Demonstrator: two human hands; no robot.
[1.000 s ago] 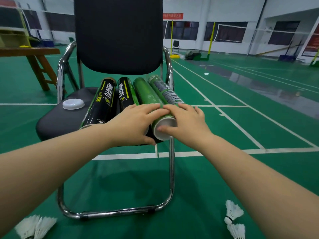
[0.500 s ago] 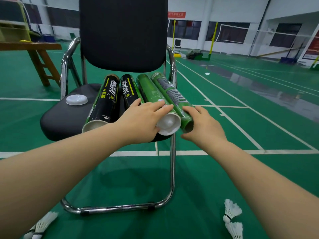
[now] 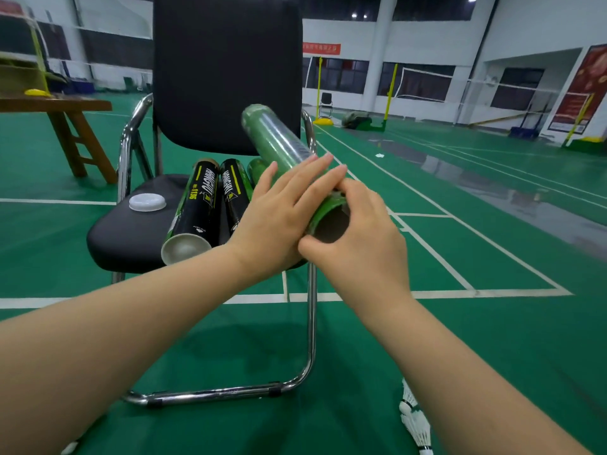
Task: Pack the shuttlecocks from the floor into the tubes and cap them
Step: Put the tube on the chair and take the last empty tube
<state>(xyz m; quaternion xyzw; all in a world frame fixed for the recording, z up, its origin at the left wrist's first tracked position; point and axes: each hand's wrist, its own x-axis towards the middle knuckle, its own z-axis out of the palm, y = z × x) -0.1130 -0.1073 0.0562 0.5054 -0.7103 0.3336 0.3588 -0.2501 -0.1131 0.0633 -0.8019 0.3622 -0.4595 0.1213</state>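
My right hand (image 3: 361, 238) grips the open near end of a green shuttlecock tube (image 3: 279, 144), which is lifted and tilted up over the chair seat (image 3: 128, 234). My left hand (image 3: 279, 215) lies with straight fingers against the side of that tube. Two black tubes (image 3: 193, 208) lie side by side on the seat, and another green tube (image 3: 256, 167) shows partly behind my left hand. A white cap (image 3: 147, 202) sits on the seat at the left. White shuttlecocks (image 3: 415, 421) lie on the floor at the lower right.
The black chair has a tall backrest (image 3: 226, 67) and chrome frame (image 3: 210, 394). A wooden bench (image 3: 65, 126) stands at the back left. Green court floor with white lines spreads around; net posts (image 3: 389, 93) stand far behind.
My right hand has lifted the rightmost green tube off the seat and tilted its far end up. My left hand moved from the neighbouring tube's capped end to this tube's side.
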